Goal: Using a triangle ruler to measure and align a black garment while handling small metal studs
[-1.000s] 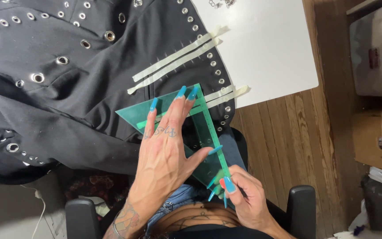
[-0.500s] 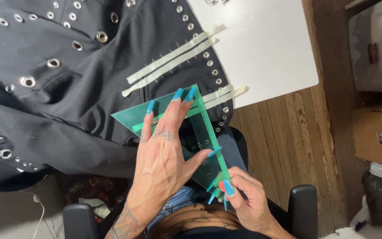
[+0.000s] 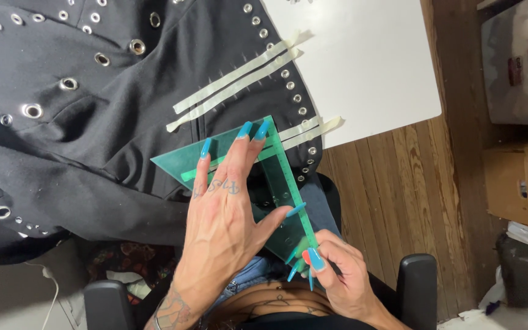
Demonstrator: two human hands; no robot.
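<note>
From the head camera, the left hand lay flat and spread on the green see-through set square, its fingers pressing the tool down onto the black eyeleted garment; its grip was released, palm down, clasping nothing. The right hand sat at the square's near corner with its grip clenched around something thin at the ruled edge; what it pinched could not be told, long nails hiding it.

Against the pictures from 1 s and 0.5 s earlier, the square had crept only slightly over the cloth, its far corner resting near the row of eyelets at the garment's edge. The left fingers kept the same splay, and the right hand stayed at the same corner. That read, as a judgement, as fine aligning of the ruled edge rather than a fresh placement.

2 long strips of pale tape lay on the cloth beyond the square, with 2 shorter strips running off onto the white bench.
</note>
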